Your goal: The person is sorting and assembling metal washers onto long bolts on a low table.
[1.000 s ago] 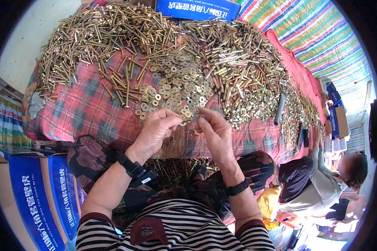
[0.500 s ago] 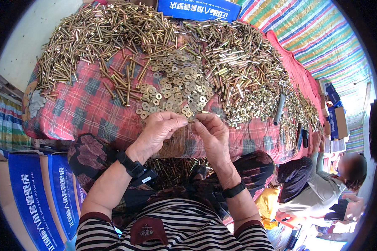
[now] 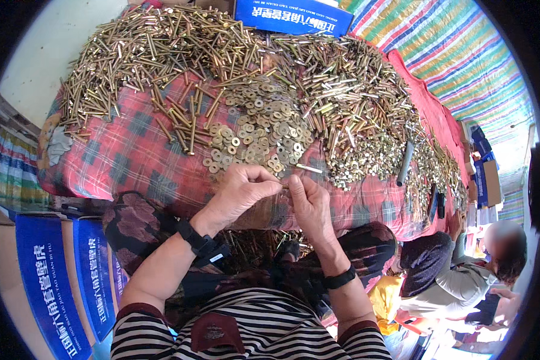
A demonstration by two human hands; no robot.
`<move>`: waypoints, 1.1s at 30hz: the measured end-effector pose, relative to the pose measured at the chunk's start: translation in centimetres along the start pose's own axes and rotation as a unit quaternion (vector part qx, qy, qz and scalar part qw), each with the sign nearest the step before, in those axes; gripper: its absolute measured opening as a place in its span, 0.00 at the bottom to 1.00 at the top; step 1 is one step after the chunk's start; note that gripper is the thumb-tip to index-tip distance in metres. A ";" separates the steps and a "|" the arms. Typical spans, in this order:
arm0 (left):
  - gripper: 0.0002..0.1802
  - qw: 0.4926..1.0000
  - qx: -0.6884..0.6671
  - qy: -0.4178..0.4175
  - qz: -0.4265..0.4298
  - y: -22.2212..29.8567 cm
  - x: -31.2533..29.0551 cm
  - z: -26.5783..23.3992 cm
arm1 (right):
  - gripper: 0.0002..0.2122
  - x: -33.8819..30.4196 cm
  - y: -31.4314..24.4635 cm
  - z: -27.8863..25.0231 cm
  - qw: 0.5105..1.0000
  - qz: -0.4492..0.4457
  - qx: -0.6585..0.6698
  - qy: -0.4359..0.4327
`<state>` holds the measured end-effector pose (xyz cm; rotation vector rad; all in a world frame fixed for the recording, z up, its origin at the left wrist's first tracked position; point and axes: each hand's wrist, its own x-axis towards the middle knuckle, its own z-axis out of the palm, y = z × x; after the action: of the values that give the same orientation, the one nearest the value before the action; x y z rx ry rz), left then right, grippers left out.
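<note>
My left hand (image 3: 243, 193) is closed, with thumb and index finger pinched together over the near edge of the washer pile. Facing it, my right hand (image 3: 310, 207) has its fingers curled in and its thumb up. The fingertips of both hands almost meet, and whatever small piece they grip there is hidden by the fingers. Just beyond them spreads a heap of flat brass-coloured washers (image 3: 264, 123). A single slim metal sleeve (image 3: 309, 168) lies on the plaid cloth (image 3: 139, 150) beyond my right hand.
Long bolts (image 3: 162, 45) are heaped at the far left, metal sleeves (image 3: 366, 81) at the far right. Small nuts (image 3: 357, 162) lie right of the washers, near a dark tube (image 3: 405, 163). Blue boxes (image 3: 51, 282) stand at the left. Another person (image 3: 462, 282) sits at the right.
Both hands have drawn slightly toward me. My right hand has turned thumb-up, and the sleeve beyond it, partly covered before, now shows fully. The whole view has shifted a little.
</note>
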<state>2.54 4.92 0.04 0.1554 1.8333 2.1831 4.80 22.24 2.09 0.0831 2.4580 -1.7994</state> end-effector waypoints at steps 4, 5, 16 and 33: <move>0.07 1.000 -0.003 -0.009 -0.014 -0.2 0.3 0.2 | 0.16 0.1 0.0 0.1 0.999 -0.032 -0.020 0.024; 0.07 1.000 -0.001 -0.006 -0.014 -0.2 0.2 0.2 | 0.18 0.1 -0.2 0.3 0.985 -0.133 -0.091 0.065; 0.06 0.999 -0.038 0.004 -0.019 -0.8 0.3 -0.1 | 0.13 0.9 0.3 0.2 0.976 -0.151 -0.141 0.064; 0.08 0.997 -0.066 -0.006 -0.041 -1.2 0.1 0.1 | 0.16 -0.5 0.9 0.8 0.996 -0.075 -0.048 -0.007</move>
<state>2.67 5.24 -1.12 0.0649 1.6527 2.2328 5.37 21.73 1.07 -0.1238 2.5995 -1.7247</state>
